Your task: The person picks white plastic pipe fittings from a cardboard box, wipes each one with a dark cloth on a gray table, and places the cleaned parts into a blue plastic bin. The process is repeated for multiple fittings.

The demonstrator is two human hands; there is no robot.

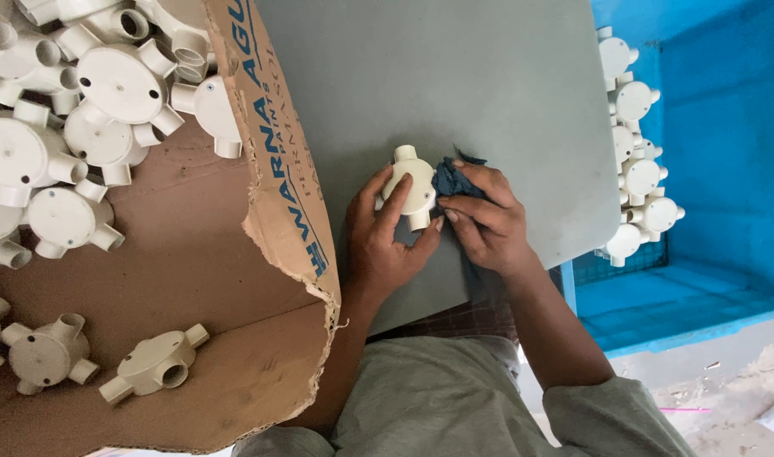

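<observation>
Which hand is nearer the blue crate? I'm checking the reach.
Right. The right hand, holding a dark cloth, lies toward the blue crate; the left hand sits farther away, beside the cardboard box.

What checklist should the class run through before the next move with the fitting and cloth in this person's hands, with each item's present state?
1. Left hand grips the cream junction box: ok.
2. Right hand presses the dark blue cloth against the box: ok.
3. Box is held over the grey board, not past its edge: ok.
4. Box surface clean: cannot tell.
5. Cardboard carton of similar fittings sits close by on the left: ok.
6. Blue crate with a row of fittings sits on the right: ok.
</observation>
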